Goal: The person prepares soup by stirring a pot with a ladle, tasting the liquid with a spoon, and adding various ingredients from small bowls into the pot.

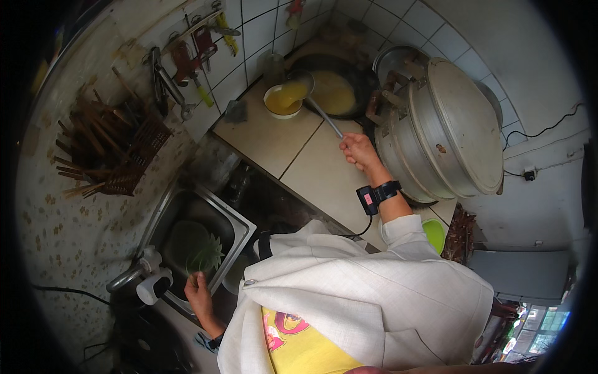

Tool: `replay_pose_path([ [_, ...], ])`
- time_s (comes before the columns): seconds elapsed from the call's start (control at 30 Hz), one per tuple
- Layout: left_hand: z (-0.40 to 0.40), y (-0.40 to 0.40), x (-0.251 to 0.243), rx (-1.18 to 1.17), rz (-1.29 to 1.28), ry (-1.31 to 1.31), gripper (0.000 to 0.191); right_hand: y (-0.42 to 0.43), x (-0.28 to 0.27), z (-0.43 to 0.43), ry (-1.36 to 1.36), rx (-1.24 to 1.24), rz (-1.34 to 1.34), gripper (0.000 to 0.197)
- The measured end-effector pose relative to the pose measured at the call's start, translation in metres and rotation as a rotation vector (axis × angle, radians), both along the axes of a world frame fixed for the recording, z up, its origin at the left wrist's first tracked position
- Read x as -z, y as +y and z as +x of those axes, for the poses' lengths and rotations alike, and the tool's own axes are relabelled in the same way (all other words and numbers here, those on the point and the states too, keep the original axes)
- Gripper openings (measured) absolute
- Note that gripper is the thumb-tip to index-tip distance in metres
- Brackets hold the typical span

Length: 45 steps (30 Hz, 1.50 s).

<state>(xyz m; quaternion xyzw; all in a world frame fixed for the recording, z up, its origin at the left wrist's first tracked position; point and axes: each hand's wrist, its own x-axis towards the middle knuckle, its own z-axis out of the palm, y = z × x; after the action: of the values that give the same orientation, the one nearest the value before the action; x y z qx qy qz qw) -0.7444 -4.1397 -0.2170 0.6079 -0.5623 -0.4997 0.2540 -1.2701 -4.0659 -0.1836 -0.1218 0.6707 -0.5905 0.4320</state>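
Note:
My right hand (359,150) grips the grey handle of a metal ladle (331,120). The ladle's cup is tilted over a white bowl (283,115), and yellow liquid (293,92) at its lip overlaps the yellow liquid in the bowl. Beside the bowl, a dark wok (366,86) contains more of this yellow liquid (332,93). Lower left, my left hand (199,293) is at the near edge of a metal sink (243,232), fingers pinched on a thin green leaf-like item (210,255). What that item is exactly cannot be made out.
Stacked aluminium steamer pots (448,131) stand right of my right forearm on the tiled counter (299,159). A faucet (140,271) reaches over the sink. On the left wall hang a chopstick basket (140,154) and several kitchen tools (187,61). A bright green container (433,236) is by my right sleeve.

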Motion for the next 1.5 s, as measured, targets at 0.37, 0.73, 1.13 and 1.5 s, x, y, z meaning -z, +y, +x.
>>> replay_pose_path([
  [0.37,0.006,-0.003,0.000,0.004,-0.002,0.020,0.021,0.003,0.015,0.019,1.193,-0.086,0.031,0.021],
  [0.73,0.004,-0.012,0.010,0.003,-0.026,-0.015,0.021,-0.004,0.055,-0.024,0.199,0.238,0.035,0.022],
  [1.13,-0.009,-0.031,0.003,0.143,0.050,-0.061,0.022,-0.010,0.071,-0.037,1.177,-0.029,0.747,0.021],
  [1.5,-0.026,-0.052,-0.002,0.472,0.037,-0.008,0.025,0.127,0.080,0.151,-0.374,0.055,-0.020,0.025],
])
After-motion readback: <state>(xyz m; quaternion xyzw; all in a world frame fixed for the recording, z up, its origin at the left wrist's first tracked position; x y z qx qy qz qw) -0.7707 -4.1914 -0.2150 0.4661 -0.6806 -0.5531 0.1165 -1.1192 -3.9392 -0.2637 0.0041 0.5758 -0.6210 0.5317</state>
